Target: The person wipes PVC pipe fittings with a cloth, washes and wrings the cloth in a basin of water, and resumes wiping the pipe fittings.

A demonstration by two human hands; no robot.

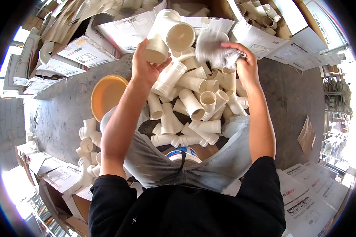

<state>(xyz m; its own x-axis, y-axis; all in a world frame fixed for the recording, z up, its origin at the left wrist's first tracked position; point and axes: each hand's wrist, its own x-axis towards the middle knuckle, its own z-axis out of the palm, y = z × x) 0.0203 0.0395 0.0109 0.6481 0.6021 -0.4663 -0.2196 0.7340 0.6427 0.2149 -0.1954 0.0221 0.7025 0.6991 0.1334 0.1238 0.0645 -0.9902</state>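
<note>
a grey floor (283, 94) is ringed by cardboard boxes (83, 51), several cut off by the dark round edge. between the person's spread legs (146, 162) lies a heap of white pipe fittings (192, 104), lower pieces hidden. an orange basin (105, 93) is partly covered. above the heap, the left hand (146, 63) grips one large fitting (164, 29); the right hand's (248, 65) grip holds a greyish cloth (222, 57) (blurred, outline unclear).

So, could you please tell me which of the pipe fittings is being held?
The branched fitting gripped in the left hand; those in the heap lie loose.
</note>
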